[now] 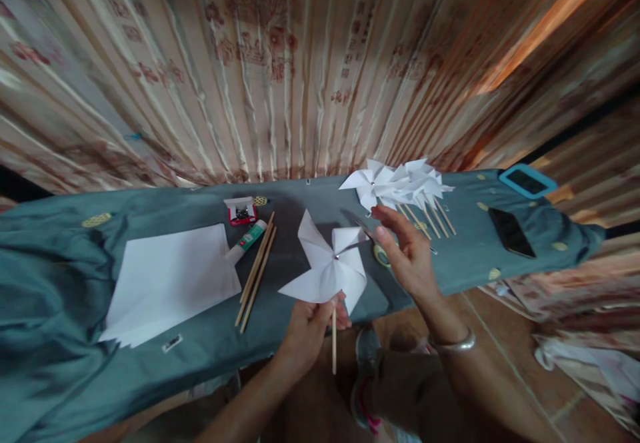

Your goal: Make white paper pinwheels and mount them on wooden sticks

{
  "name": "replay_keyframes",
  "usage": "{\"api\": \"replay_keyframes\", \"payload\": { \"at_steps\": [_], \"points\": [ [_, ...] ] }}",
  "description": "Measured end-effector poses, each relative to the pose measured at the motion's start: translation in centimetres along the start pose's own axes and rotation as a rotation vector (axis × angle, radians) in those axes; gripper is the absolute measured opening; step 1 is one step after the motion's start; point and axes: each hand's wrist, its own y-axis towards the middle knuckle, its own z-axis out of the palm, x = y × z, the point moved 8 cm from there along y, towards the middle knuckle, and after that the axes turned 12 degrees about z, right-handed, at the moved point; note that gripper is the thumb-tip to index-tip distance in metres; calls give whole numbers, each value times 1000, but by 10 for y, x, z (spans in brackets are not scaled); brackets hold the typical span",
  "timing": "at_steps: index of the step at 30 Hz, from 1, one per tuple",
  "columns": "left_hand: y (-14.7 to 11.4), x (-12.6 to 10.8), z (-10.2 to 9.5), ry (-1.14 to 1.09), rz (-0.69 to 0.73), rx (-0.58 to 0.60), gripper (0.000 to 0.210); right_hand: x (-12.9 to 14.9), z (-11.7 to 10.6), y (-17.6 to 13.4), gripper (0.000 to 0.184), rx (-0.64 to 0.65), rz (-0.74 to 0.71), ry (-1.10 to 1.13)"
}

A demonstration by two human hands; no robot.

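Note:
A white paper pinwheel [320, 266] with a small metal pin at its centre faces me above the table's front edge. My left hand [313, 330] is closed on it, gripping its wooden stick [334, 343] just below the blades. To the right of the blades is my right hand [407, 250], its thumb and fingers apart and nothing visibly held. Partly behind that hand lie a roll of tape [381, 254] and a thin pointed metal tool [364, 228], whose kind I cannot tell.
Left on the green cloth [200, 330] lie white paper sheets [173, 276], a glue stick [249, 240], several wooden sticks [257, 273] and a red box of pins [242, 212]. Several pinwheels [400, 182] lie at back right, near a phone [511, 232] and a blue-framed device [527, 180].

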Motion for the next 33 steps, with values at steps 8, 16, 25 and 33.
{"api": "replay_keyframes", "payload": {
  "at_steps": [8,16,25,33],
  "points": [
    [15,-22,-8,89,123,-84,44,-40,9,-6,42,23,162,105],
    [27,-56,-16,220,309,-118,32,-48,39,-12,51,371,329,378],
    [24,-78,-25,323,317,-186,20,-32,98,-58,36,813,287,230],
    [28,-75,-17,256,312,-136,29,-21,99,-55,23,720,177,97]
  ]
}}
